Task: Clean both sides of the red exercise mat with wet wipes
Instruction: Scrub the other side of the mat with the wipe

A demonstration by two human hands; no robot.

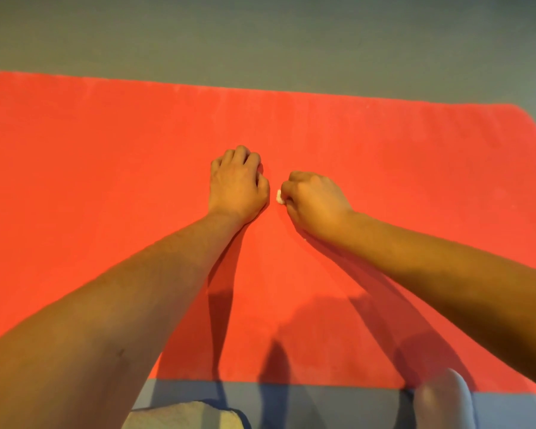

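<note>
The left hand (237,184) rests mid-way across the red exercise mat (106,165), fingers curled under, with nothing visible in it. Just beside it, the right hand (314,201) is fisted around a wadded wet wipe (279,197). The wipe's white tip pokes out toward the left hand, low against the mat.

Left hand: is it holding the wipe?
No, the white wipe peeks from the right hand; the left hand rests on the mat.
</note>
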